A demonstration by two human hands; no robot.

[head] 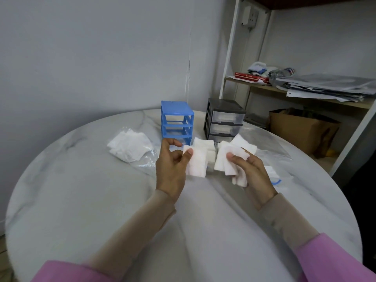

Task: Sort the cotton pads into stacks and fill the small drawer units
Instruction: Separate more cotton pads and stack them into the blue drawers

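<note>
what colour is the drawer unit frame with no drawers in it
Blue: the empty drawer frame is bright blue plastic, seen clearly in the head view.

We had only one view, worn on the person's head, and it looked forward and steeply down over a round marble table (61,200). It sat close: both forearms ran up from the bottom edge, and the left hand (173,169) and right hand (252,176) met near the middle of the picture. The wide lens bent the table's rim into a bowl (straight lines bowed towards the edges). Beyond the table we saw a grey wall (101,58) ahead and a shelf unit (295,92) at upper right.
</note>
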